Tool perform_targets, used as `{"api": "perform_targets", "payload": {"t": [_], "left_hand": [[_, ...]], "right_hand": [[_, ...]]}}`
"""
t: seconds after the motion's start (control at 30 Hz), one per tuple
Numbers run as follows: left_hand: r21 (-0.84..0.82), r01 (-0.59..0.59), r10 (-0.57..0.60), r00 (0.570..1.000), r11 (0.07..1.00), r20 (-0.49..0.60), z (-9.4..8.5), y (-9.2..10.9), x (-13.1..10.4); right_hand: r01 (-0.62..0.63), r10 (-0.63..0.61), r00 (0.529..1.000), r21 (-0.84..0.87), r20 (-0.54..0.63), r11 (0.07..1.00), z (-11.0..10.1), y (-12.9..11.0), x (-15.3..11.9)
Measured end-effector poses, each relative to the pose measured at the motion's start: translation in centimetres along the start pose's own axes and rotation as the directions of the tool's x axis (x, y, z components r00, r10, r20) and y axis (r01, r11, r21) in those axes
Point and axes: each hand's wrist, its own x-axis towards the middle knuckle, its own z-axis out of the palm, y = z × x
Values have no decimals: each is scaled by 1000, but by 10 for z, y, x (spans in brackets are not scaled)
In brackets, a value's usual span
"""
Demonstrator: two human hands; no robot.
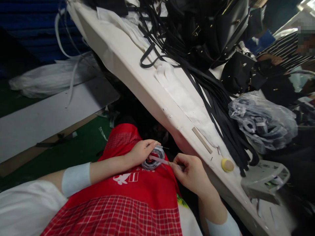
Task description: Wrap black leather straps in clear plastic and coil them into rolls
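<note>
My left hand (142, 151) rests over a coiled roll of grey and whitish strip (154, 161) on the lap of the red apron (152, 186), its fingers closed on the roll's upper left side. A thin pale strip end (159, 160) runs from the middle of the roll to the right. My right hand (188, 168) pinches the far end of that strip between thumb and forefinger, beside the table edge. The inner side of the roll is partly covered by my left fingers.
A long white table (137, 75) slants past my right side, bearing black straps (211, 98), black bags (209, 29), a plastic bag of rolls (263, 121), yellow tape (227, 165) and a grey holder (267, 178). Across it, a person's striped sleeve (280, 49) shows. Left stands a pale board (49, 114).
</note>
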Motion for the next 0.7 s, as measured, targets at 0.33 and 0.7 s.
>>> {"api": "perform_targets", "payload": {"t": [0.33,0.7], "left_hand": [[115,-59,60,998,992,-6,-1,0,-7],[184,-167,175,984,969,-29,-2,-4,-5]], "right_hand": [[99,-83,995,-493,55,864,11,-39,29],[124,-94,992,-508,85,852,16,-44,33]]}}
